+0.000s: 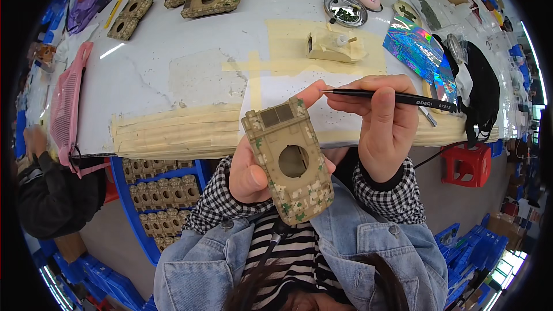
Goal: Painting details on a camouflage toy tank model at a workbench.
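Note:
My left hand (249,174) is wrapped round a tan camouflage model tank hull (311,187), with a large round hole in its top and green and cream blotches over it. Its index fingertip sticks out past the hull's far end. In my right hand (385,124) is a pair of slim black tweezers (397,98), pinched between thumb and fingers and pointing left. The fine tip is close to my left index fingertip, above the hull's far end; whether they touch, or the tip grips anything, I cannot tell.
Taped white table; a metal dish (345,10) with small green bits, a beige model part (334,45), shiny holographic sheet (412,46). More camouflage hulls (212,2) stand far left, near a pink mesh basket (68,103). Blue crate (127,196) of hulls below; red stool (466,164) right.

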A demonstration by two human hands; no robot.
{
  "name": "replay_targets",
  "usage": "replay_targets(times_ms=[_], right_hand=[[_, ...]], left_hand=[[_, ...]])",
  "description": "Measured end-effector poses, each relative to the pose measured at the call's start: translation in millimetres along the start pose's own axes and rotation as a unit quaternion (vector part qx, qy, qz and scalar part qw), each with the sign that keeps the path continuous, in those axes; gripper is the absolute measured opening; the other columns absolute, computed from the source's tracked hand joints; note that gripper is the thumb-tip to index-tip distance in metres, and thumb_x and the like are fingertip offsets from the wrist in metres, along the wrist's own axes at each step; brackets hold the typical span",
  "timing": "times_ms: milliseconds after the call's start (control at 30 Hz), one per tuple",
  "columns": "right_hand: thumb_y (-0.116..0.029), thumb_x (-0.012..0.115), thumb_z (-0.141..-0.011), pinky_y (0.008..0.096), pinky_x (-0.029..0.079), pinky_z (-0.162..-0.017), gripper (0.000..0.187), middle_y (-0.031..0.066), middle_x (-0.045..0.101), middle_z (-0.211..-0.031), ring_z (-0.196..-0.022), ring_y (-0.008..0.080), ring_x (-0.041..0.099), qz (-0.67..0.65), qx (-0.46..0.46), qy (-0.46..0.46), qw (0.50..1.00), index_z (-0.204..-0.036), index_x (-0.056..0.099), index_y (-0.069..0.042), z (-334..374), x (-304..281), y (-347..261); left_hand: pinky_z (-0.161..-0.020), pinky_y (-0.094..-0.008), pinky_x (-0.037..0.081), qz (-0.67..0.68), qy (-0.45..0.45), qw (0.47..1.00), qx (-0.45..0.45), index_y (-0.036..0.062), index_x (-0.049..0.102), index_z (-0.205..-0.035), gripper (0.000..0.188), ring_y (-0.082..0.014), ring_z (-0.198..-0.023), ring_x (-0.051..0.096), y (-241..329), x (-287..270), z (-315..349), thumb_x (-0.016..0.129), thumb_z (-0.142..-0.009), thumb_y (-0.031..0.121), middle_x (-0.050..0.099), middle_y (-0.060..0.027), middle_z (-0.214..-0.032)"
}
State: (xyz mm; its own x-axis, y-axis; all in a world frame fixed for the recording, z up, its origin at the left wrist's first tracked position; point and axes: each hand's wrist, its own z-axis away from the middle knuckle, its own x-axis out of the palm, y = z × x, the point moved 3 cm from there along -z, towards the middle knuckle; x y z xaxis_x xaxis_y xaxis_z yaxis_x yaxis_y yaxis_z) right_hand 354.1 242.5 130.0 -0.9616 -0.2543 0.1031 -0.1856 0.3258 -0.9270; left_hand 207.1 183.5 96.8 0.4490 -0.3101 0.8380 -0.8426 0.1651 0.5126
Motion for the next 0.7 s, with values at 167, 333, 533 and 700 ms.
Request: replay_targets(times_ms=[167, 333, 533, 700], right_hand=[[-0.015, 0.044, -0.097, 0.0308, 0.057, -0.073, 0.019, 0.0149, 0.061, -0.090, -0.081, 0.0222, 0.066, -0.055, 0.005, 0.026, 0.998, -0.097, 0.047, 0.004, -0.7, 2.4, 0.0], [-0.015, 0.045, -0.096, 0.0309, 0.057, -0.073, 0.018, 0.0146, 0.061, -0.090, -0.081, 0.0220, 0.067, -0.056, 0.011, 0.026, 0.998, -0.097, 0.047, 0.004, -0.6, 2.1, 1.2], [-0.014, 0.044, -0.097, 0.0300, 0.057, -0.073, 0.018, 0.0143, 0.062, -0.089, -0.081, 0.0216, 0.067, -0.046, 0.013, 0.024, 0.999, -0.096, 0.047, 0.003, -1.2, 1.4, 1.4], [-0.016, 0.044, -0.097, 0.0297, 0.056, -0.073, 0.019, 0.0141, 0.062, -0.088, -0.080, 0.0210, 0.066, -0.049, 0.014, 0.033, 0.998, -0.096, 0.047, 0.003, -1.4, -0.9, 2.1]], left_hand=[[-0.080, -0.0399, 0.054, -0.001, -0.005, 1.000, 0.009, -0.0026, 0.010, -0.142, 0.109, -0.0317, -0.099, 0.061, -1.5, -0.8, 0.3, 0.075, -0.071, 0.047, 0.003, -0.0196, -0.151], [-0.081, -0.0396, 0.054, -0.006, 0.002, 1.000, 0.004, -0.0029, 0.010, -0.142, 0.110, -0.0313, -0.099, 0.061, -1.2, -0.6, 0.4, 0.075, -0.070, 0.048, 0.003, -0.0192, -0.151], [-0.080, -0.0382, 0.054, -0.013, 0.010, 1.000, -0.006, -0.0035, 0.010, -0.142, 0.112, -0.0305, -0.099, 0.062, -0.7, -0.1, 0.6, 0.075, -0.069, 0.049, 0.004, -0.0183, -0.151], [-0.084, -0.0398, 0.051, 0.031, -0.024, 0.999, 0.009, -0.0005, 0.009, -0.143, 0.107, -0.0307, -0.102, 0.060, -3.3, -2.4, -1.5, 0.070, -0.073, 0.051, 0.006, -0.0179, -0.151]])
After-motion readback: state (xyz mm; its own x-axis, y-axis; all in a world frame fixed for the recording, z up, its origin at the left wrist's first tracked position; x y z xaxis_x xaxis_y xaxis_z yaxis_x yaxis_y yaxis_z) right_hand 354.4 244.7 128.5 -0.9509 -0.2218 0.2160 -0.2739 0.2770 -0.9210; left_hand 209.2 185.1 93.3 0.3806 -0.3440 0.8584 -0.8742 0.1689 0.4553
